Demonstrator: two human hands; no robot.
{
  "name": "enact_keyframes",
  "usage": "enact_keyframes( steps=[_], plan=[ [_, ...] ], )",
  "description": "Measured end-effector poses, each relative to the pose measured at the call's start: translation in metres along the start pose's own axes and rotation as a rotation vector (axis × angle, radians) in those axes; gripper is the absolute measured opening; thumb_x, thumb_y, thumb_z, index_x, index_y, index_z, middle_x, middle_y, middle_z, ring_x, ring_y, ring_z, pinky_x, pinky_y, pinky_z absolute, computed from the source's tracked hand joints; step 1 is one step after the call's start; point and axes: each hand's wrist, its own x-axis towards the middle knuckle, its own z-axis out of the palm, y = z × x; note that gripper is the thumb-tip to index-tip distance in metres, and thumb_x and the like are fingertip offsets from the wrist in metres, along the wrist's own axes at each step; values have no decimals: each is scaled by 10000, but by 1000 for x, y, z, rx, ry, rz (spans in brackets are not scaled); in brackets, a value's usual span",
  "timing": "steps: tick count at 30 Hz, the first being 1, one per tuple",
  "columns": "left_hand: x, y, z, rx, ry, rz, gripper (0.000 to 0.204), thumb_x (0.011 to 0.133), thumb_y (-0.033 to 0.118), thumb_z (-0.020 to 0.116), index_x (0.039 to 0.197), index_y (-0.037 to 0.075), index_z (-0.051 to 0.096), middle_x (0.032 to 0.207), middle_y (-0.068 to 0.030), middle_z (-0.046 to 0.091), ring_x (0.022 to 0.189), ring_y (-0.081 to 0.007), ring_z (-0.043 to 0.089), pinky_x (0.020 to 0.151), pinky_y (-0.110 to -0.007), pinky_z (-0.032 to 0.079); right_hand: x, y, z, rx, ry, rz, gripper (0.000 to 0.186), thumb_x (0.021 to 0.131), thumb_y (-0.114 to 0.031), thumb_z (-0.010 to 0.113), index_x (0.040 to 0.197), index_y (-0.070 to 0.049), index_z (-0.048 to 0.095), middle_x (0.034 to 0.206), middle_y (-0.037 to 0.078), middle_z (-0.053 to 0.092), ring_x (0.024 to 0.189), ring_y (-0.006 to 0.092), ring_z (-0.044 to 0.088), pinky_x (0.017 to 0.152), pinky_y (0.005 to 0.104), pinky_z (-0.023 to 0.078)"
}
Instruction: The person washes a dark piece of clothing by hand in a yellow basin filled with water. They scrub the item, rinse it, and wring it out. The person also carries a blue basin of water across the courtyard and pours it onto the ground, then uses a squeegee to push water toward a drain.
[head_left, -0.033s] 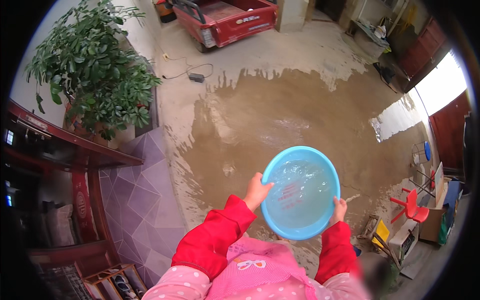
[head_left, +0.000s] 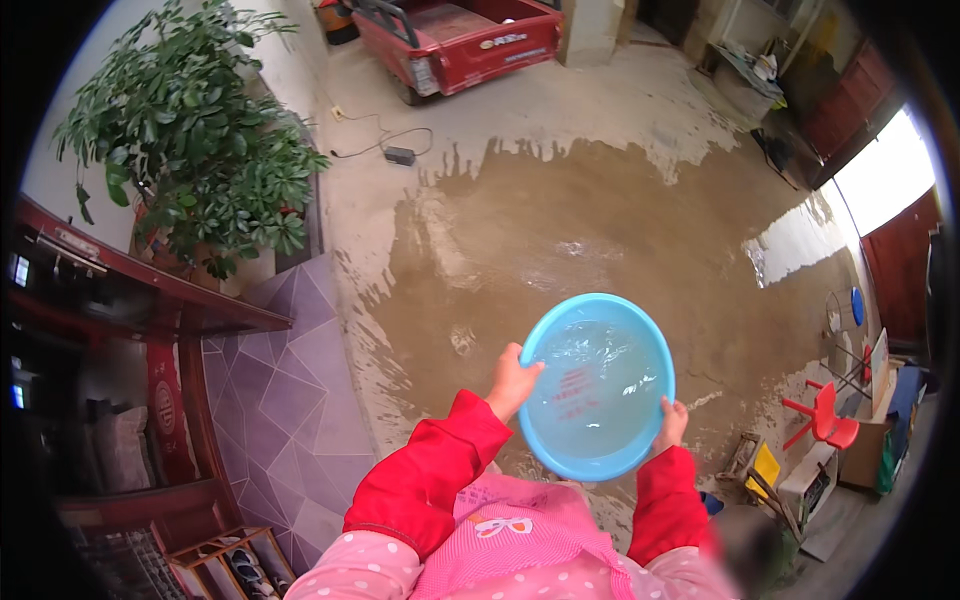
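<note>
Currently — holding step, as judged: left hand [head_left: 513,382] and right hand [head_left: 673,424] grip opposite sides of blue basin [head_left: 600,299], water [head_left: 610,400] inside, above wet floor [head_left: 480,220]. Next move likely calls for keeping level.

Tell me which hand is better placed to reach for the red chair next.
Right, I'd say: the right hand holds the right edge of the blue basin, nearer the red chair; the left hand is across the basin. With water inside, letting go could spill it.

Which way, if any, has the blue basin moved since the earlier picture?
Yes, slightly left in view: the blue basin now sits farther from the red chair.
</note>
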Motion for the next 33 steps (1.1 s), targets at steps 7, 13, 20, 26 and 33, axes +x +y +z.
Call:
enact_keyframes(
  steps=[7, 13, 20, 26, 33],
  plan=[
    [63, 18, -134, -179, 152, -30, 182, 767, 63, 686, 775, 33, 506, 687, -27, 538, 607, -107, 492, 538, -292, 436, -52, -30, 139, 32, -298, 306, 250, 830, -82, 590, 1048, 27, 536, 946, 129, 624, 786, 205, 619, 687, 334, 520],
    [134, 60, -208, -341, 101, 11, 176, 782, 67, 677, 780, 27, 506, 698, -26, 540, 610, -96, 492, 538, -278, 434, -50, -112, 236, -264, -730, 560, 495, 774, -68, 602, 1229, 22, 430, 1101, 142, 573, 945, 259, 602, 787, 396, 527],
    [244, 142, -228, -427, -70, 11, 180, 802, 89, 663, 809, 14, 500, 738, -49, 555, 646, -105, 527, 554, -281, 448, 6, -155, 318, -192, -701, 472, 537, 712, 7, 546, 1234, 24, 419, 1132, 157, 547, 1015, 289, 568, 844, 410, 507],
    [350, 221, -244, -254, -282, 33, 347, 846, 265, 626, 977, -37, 518, 833, -90, 574, 748, -146, 557, 627, -305, 473, 22, -175, 379, 100, -503, 382, 564, 647, 59, 515, 1205, 42, 435, 1110, 154, 549, 1002, 309, 550, 892, 415, 471],
    [429, 248, -252, -240, -602, 29, 795, 803, 389, 670, 1353, -17, 264, 1235, -192, 438, 1143, -266, 451, 943, -361, 401, 58, -212, 451, 264, -249, 233, 649, 625, 50, 505, 1262, 15, 389, 1183, 161, 499, 1104, 336, 486, 958, 448, 419]
  ],
)
